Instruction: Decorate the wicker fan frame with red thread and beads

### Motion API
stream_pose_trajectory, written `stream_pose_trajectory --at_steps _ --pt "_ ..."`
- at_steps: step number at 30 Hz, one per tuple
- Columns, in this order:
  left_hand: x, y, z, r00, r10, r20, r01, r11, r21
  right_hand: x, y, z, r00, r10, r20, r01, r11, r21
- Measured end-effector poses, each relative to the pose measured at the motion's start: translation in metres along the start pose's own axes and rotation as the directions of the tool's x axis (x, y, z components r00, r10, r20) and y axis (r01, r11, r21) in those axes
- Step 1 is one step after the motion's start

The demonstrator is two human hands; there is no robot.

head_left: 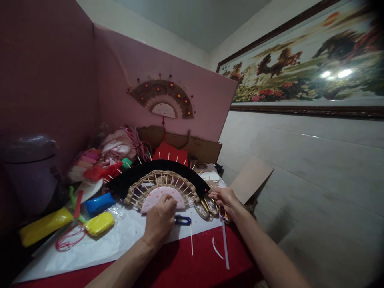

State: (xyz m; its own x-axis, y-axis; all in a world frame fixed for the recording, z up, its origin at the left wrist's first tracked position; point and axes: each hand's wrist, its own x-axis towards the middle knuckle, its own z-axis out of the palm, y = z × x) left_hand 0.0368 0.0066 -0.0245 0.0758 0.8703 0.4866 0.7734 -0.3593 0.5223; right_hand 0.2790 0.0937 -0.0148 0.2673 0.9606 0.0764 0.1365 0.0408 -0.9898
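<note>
A fan-shaped craft piece lies on white paper, with a black outer band (183, 172), a woven wicker arch (132, 191), thin sticks poking out along the top edge, and a pale pink dotted half circle (153, 197). My left hand (161, 218) rests at the pink half circle with its fingers curled together; what they hold, if anything, is hidden. My right hand (223, 199) is at the band's right end, fingers bent near a small red bead (205, 190). Gold-handled scissors (202, 209) lie just left of it. A blue cutter (183, 220) lies beside my left hand.
Yellow packets (99, 224), a blue packet (99, 203) and red string (70, 239) lie at left. A clear glue stick (225, 246) and a thin stick (192, 236) lie in front. A finished fan (163, 96) hangs on the pink board behind.
</note>
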Motion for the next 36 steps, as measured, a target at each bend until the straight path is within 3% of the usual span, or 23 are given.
stream_pose_trajectory --at_steps 4,9,12,15,20,25,30,36 --pt "0.000 0.000 0.000 1.000 0.008 0.004 -0.007 1.000 -0.016 0.000 -0.002 0.005 0.998 0.051 0.026 -0.047 0.992 -0.116" --pt "0.000 0.001 0.000 1.000 0.002 -0.005 -0.002 1.000 -0.027 0.002 -0.006 0.003 1.000 -0.017 0.002 0.017 0.929 -0.370" --pt "0.000 0.001 0.000 1.000 0.004 -0.006 -0.004 1.000 -0.026 -0.001 -0.010 -0.004 0.993 -0.118 0.015 0.107 0.825 -0.555" --pt "0.000 0.001 0.001 1.000 0.010 -0.005 -0.010 1.000 -0.018 -0.011 -0.016 -0.008 0.976 -0.191 0.104 0.208 0.686 -0.697" --pt "-0.001 0.000 0.002 1.000 0.023 -0.004 -0.023 1.000 -0.016 -0.022 -0.018 -0.003 0.956 -0.209 0.207 0.283 0.465 -0.839" --pt "0.000 0.001 0.000 1.000 0.016 0.004 -0.016 1.000 -0.026 -0.020 -0.013 0.005 0.945 -0.198 0.261 0.316 0.333 -0.889" --pt "0.000 0.002 -0.001 1.000 0.018 0.007 -0.018 0.999 -0.034 -0.024 -0.017 0.006 0.939 -0.214 0.269 0.325 0.303 -0.896" --pt "-0.001 0.002 0.000 1.000 0.014 0.021 -0.013 0.999 -0.035 -0.025 -0.027 0.005 0.921 -0.334 0.201 0.327 0.383 -0.864"
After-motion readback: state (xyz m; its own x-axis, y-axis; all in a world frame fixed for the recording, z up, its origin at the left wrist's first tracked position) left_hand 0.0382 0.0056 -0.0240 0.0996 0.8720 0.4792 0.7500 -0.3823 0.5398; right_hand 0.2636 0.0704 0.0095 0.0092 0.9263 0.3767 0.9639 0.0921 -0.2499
